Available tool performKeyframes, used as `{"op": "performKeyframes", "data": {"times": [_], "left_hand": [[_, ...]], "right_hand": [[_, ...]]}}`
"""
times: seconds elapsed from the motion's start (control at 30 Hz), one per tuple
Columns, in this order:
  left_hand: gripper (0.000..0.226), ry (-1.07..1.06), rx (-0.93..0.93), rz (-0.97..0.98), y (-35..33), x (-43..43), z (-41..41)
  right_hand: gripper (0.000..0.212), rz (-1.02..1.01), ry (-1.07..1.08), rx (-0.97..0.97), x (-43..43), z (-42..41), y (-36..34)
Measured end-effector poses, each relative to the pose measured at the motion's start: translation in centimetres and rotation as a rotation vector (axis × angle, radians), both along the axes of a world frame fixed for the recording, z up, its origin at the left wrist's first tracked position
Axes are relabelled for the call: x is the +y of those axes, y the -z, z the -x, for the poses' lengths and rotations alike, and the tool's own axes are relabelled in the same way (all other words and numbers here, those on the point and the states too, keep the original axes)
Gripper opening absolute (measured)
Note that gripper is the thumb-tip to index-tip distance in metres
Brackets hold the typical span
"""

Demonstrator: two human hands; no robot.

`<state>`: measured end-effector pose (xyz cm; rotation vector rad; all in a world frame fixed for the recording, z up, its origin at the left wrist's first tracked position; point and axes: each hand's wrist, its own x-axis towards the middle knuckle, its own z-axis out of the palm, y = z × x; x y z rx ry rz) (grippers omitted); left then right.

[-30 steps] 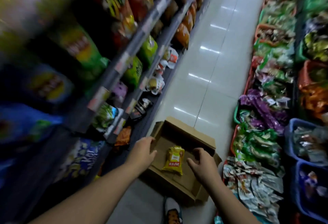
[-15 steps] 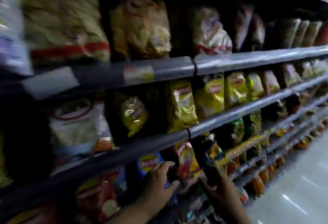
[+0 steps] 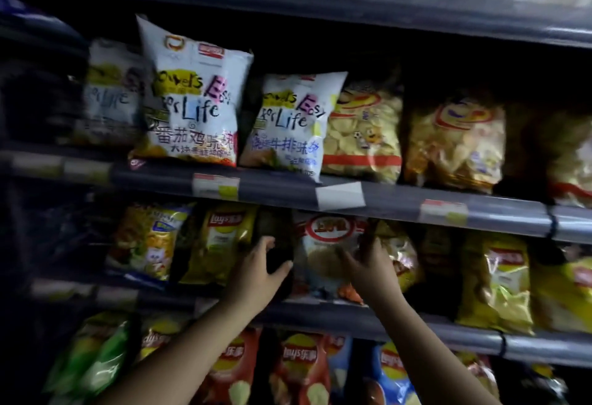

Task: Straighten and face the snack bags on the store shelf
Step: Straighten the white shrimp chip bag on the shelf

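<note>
Now | left hand (image 3: pixel 256 271) raised, fingers curled round dark bag (image 3: pixel 278 254) | right hand (image 3: pixel 368 268) pinching right edge of white snack bag (image 3: pixel 323 254) between both grips | middle shelf (image 3: pixel 400 321) underneath, dim aisle

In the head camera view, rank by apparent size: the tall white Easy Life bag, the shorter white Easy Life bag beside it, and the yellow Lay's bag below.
1. Tall white Easy Life bag
2. Shorter white Easy Life bag
3. Yellow Lay's bag, though partly hidden by the shelf edge, so unsure.
</note>
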<state>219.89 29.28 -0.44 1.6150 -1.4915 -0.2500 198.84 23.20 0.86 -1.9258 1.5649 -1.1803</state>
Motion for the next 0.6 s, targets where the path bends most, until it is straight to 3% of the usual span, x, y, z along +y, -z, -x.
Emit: {"op": "performKeyframes", "data": {"times": [0.07, 0.1, 0.17, 0.3, 0.4, 0.5, 0.6], "left_hand": [[0.079, 0.023, 0.138, -0.151, 0.0, -1.7, 0.1], [0.088, 0.04, 0.2, -0.223, 0.0, -2.6, 0.4], [0.091, 0.055, 0.296, -0.284, 0.1, -4.0, 0.9], [0.067, 0.125, 0.465, -0.224, -1.5, -3.4, 1.9], [0.013, 0.247, 0.681, -0.19, -2.6, -1.1, 2.4], [0.004, 0.32, 0.807, -0.169, -2.3, 0.8, 2.0], [0.017, 0.372, 0.854, -0.207, -1.2, 2.3, 0.8]], "right_hand": [[0.086, -0.163, -0.061, -0.228, -2.3, -0.3, 0.8], [0.088, -0.225, -0.097, -0.329, -3.1, -0.2, 1.2], [0.068, -0.26, -0.151, -0.429, -3.0, -0.3, 1.0], [0.04, -0.291, -0.163, -0.563, -1.1, -0.1, -1.4], [0.036, -0.388, -0.272, -0.618, 1.2, 0.5, -2.5], [0.038, -0.472, -0.392, -0.67, 3.2, 0.6, -2.5], [0.04, -0.522, -0.489, -0.737, 4.3, 0.9, -2.3]]}}
